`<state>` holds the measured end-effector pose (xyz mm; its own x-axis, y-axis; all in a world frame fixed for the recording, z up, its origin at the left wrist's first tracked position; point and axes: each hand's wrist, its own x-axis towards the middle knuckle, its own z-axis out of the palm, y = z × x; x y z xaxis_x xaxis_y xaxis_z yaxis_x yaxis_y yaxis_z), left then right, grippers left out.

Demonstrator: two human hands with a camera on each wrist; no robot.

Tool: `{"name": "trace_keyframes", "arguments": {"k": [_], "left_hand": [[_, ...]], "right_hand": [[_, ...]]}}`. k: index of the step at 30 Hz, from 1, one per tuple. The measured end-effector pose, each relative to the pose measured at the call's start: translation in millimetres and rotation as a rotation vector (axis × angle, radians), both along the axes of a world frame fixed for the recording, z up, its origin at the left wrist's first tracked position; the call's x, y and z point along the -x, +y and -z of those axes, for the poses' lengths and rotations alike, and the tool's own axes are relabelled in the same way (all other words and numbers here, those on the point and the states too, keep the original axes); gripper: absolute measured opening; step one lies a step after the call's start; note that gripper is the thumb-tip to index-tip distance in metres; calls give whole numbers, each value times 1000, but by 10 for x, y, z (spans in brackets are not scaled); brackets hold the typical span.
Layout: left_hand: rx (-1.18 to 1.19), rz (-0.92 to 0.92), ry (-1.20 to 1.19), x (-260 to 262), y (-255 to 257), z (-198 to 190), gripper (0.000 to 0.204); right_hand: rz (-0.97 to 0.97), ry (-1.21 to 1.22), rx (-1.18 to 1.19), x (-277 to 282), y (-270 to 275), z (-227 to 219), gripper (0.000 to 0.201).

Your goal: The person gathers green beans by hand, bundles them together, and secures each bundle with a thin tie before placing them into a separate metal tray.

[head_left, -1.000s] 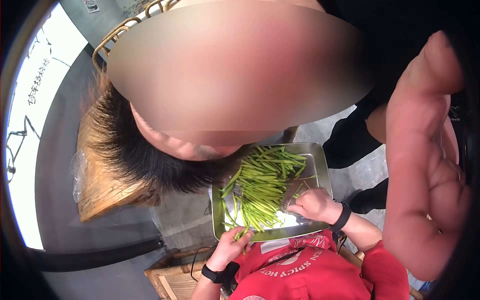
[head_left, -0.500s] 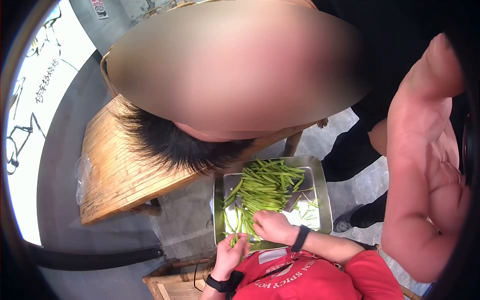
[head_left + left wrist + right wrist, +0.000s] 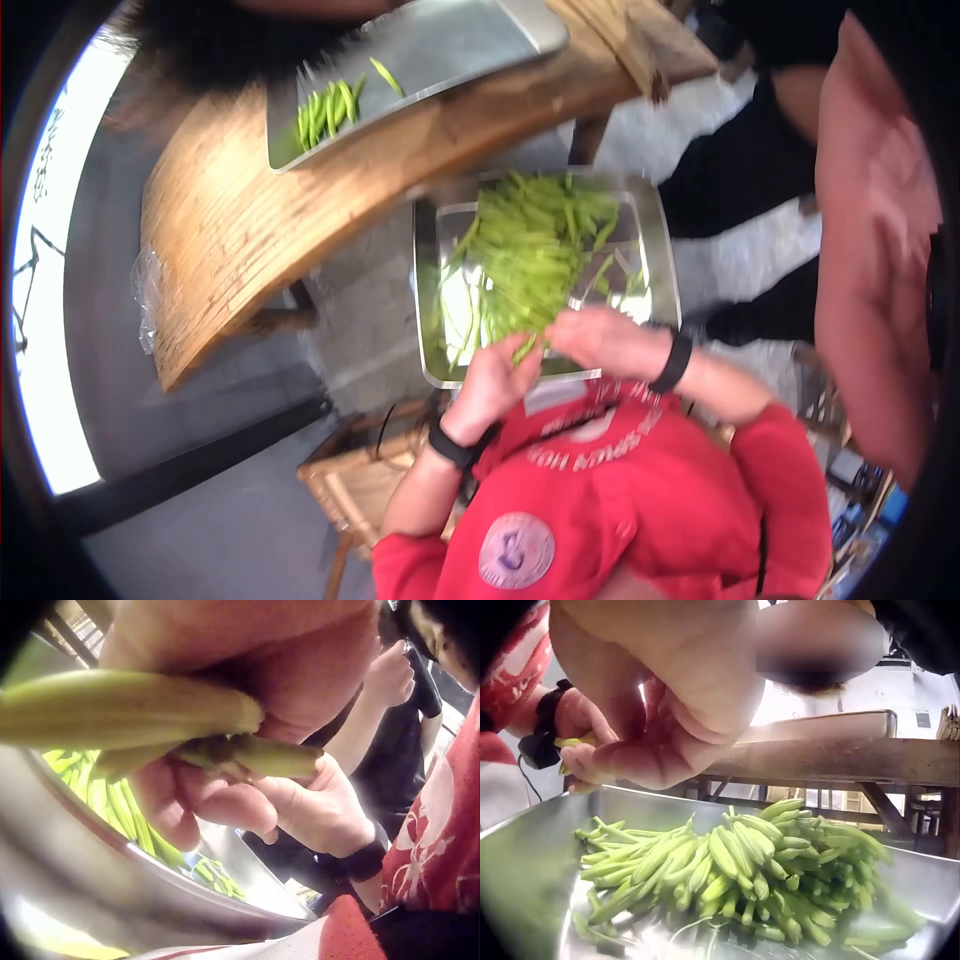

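Note:
Several green beans (image 3: pixel 127 711) lie in my left hand (image 3: pixel 497 380), whose fingers curl round them over the near side of a metal tray (image 3: pixel 427 340). My right hand (image 3: pixel 600 338) meets it from the right. In the left wrist view, thumb and finger of the right hand (image 3: pixel 322 814) pinch the end of one bean (image 3: pixel 281 759) that sticks out of the left hand. The right wrist view shows the right hand (image 3: pixel 667 697) curled above the tray, its fingertips partly hidden. A large heap of green beans (image 3: pixel 735 862) fills the middle of the tray.
Beyond the tray stands a wooden table (image 3: pixel 230 230) bearing a second metal tray (image 3: pixel 450 45) with a few beans (image 3: pixel 330 108). Thin bean scraps (image 3: pixel 630 285) lie at the right of the near tray. Another person's arm (image 3: pixel 870 250) shows at the far right.
My right hand has moved from the tray's right side to my left hand, and the two now meet. The view has tilted, bringing the second tray on the table into sight.

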<state>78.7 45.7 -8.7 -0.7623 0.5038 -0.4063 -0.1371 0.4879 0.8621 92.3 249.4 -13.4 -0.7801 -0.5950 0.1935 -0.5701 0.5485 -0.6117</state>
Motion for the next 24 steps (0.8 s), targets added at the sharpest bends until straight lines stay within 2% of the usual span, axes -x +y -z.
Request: {"name": "trace_keyframes", "arguments": {"k": [4, 6, 8, 9, 11, 16, 18, 20, 21, 22, 23, 24], "left_hand": [[-56, -122, -242, 0, 104, -172, 19], [-171, -187, -240, -40, 154, -67, 18], [-181, -217, -248, -84, 202, -59, 18], [-259, -278, -246, -95, 226, -25, 18], [-341, -339, -242, -85, 270, 12, 19], [-446, -445, -162, -113, 375, -16, 17], [-447, -407, -195, -98, 329, -24, 17], [-449, -370, -227, -6, 248, -90, 16], [-340, -260, -366, 60, 178, -173, 16], [-229, -148, -503, 104, 116, -215, 15], [-282, -12, -463, 91, 46, -132, 15], [-280, -11, -472, 78, 19, -130, 15]], "right_hand": [[87, 73, 107, -41, -91, -6, 13], [108, 184, 102, 64, -56, -15, 14], [275, 91, 253, 23, -146, -66, 11], [273, 85, 253, 7, -180, -35, 11], [423, 47, 343, 6, -212, 61, 8], [513, -44, 472, 15, -283, 14, 5], [541, -77, 484, 1, -279, -19, 3], [435, -214, 488, 23, -217, -23, 3], [441, -219, 488, 21, -171, -42, 3], [312, -267, 405, 18, -103, -75, 4], [181, -314, 321, 12, -43, -101, 5], [184, -322, 322, -7, -7, -118, 5]]}}
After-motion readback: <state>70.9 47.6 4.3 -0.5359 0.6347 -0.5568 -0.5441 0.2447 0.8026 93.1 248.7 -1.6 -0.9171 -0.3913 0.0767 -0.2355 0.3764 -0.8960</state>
